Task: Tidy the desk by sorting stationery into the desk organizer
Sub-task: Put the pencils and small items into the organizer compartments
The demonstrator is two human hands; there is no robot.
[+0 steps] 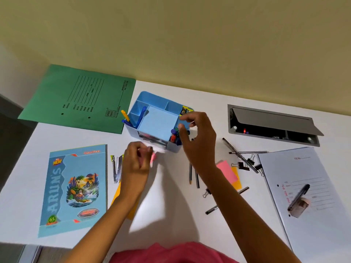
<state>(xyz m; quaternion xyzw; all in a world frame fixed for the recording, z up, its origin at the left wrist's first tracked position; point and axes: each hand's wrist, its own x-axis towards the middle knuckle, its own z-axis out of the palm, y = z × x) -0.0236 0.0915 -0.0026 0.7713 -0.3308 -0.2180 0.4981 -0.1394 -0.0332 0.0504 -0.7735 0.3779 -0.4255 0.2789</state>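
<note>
Stationery still loose, pencils (pixel 190 172) and binder clips (pixel 240 165), looks light and stiff, best pinched mid-length. Right hand (pixel 197 141) hovers open-fingered over the organizer (pixel 157 122); left hand (pixel 135 164) pinches something pink, blurred.

Green file folder (pixel 79 97) flat at the desk's far left corner, open grey cable hatch (pixel 273 124) with a red light far right, white desk (pixel 171 215) beneath, yellow wall (pixel 171 35) behind.
</note>
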